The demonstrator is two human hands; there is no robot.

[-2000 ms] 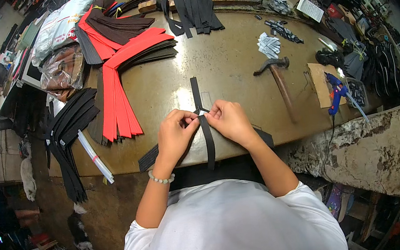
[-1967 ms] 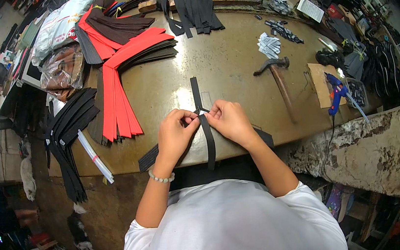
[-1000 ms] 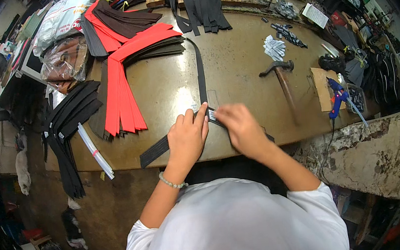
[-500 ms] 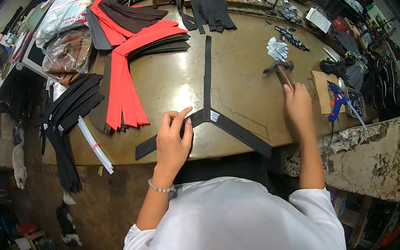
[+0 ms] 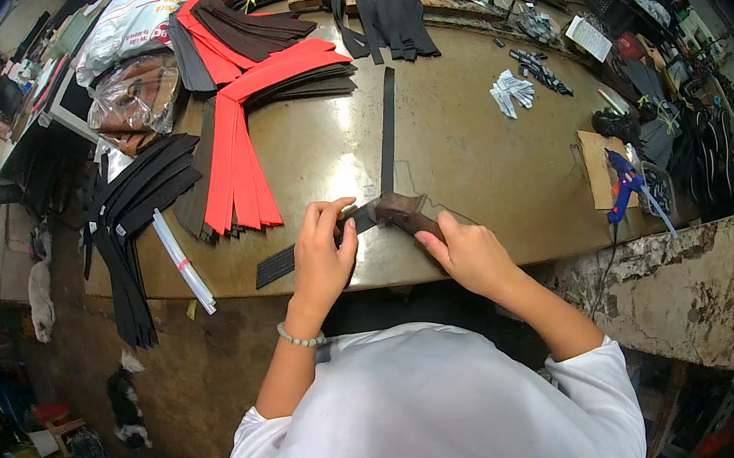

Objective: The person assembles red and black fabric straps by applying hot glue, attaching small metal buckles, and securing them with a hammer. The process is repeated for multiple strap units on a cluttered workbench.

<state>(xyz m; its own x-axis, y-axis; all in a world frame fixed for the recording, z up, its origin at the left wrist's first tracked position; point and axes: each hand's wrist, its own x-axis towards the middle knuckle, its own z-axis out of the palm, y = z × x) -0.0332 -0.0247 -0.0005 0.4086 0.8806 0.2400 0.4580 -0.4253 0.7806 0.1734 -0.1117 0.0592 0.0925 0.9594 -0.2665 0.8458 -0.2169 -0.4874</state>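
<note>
A black Y-shaped strap piece lies flat near the table's front edge, one arm pointing to the far side. My left hand, a beaded bracelet at its wrist, bends its fingers over the strap's left arm and holds it against the table. In my right hand is a hammer with a brown wooden handle, its fingers wrapped round the grip. The hammer's head is over the strap's joint and covers it. Hammer and right hand hide most of the strap's right arm.
Red straps, black straps and white sticks lie left. Black strips lie at the back. White labels and a blue glue gun are right. A black-and-white animal is on the floor.
My right hand has swung the hammer from the right, beside the white labels, leftward and nearer, onto the strap's joint. The left hand keeps its hold on the strap.
</note>
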